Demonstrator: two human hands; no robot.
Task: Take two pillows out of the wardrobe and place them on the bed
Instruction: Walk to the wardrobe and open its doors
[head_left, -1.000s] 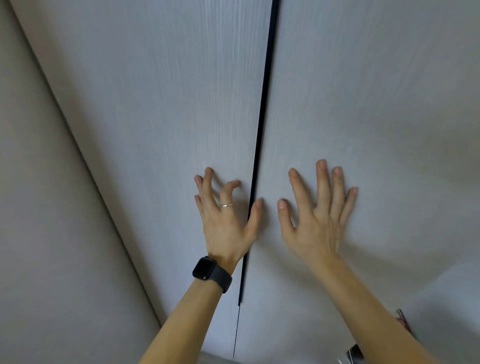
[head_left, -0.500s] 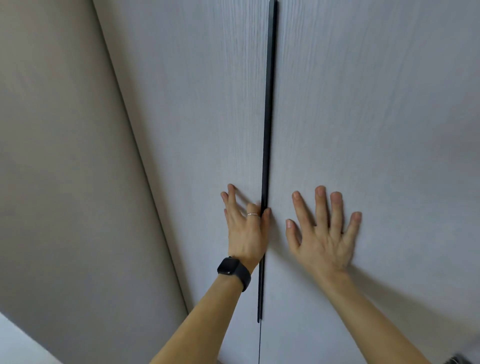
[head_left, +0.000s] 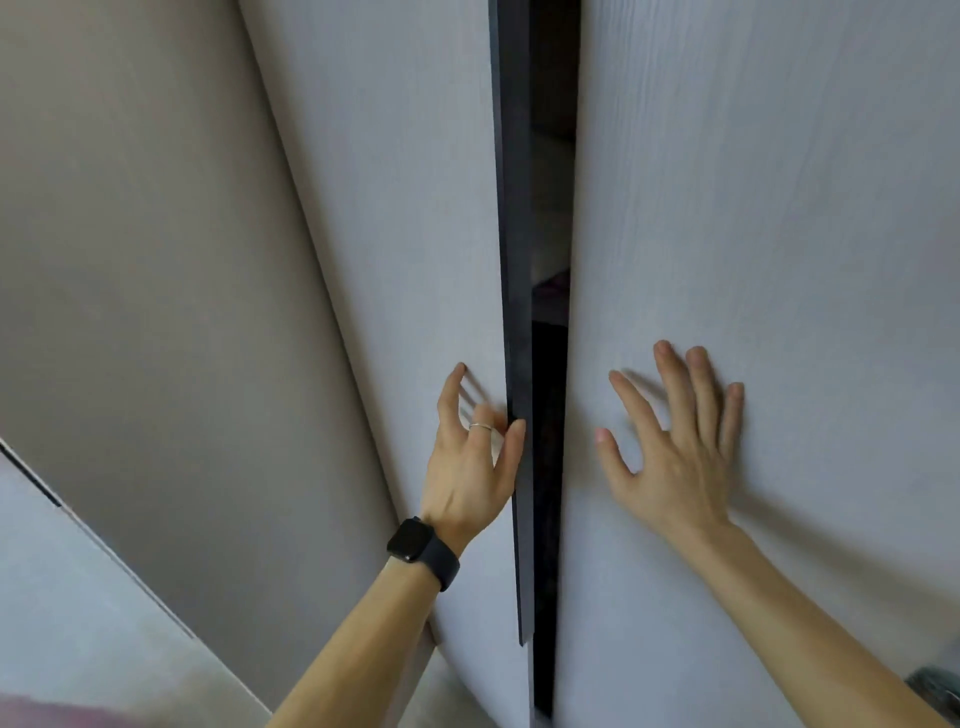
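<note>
Now the left hand (head_left: 470, 467) is pinching the left wardrobe door's dark edge (head_left: 514, 291); the right hand (head_left: 675, 447) is lying spread flat on the right door (head_left: 769, 208).

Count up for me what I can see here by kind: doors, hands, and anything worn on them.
Wardrobe doors: 2, the left door and the right door
Hands: 2, the left hand and the right hand
Watches: 1, a black watch
Rings: 1, a thin ring
Total: 6
</note>
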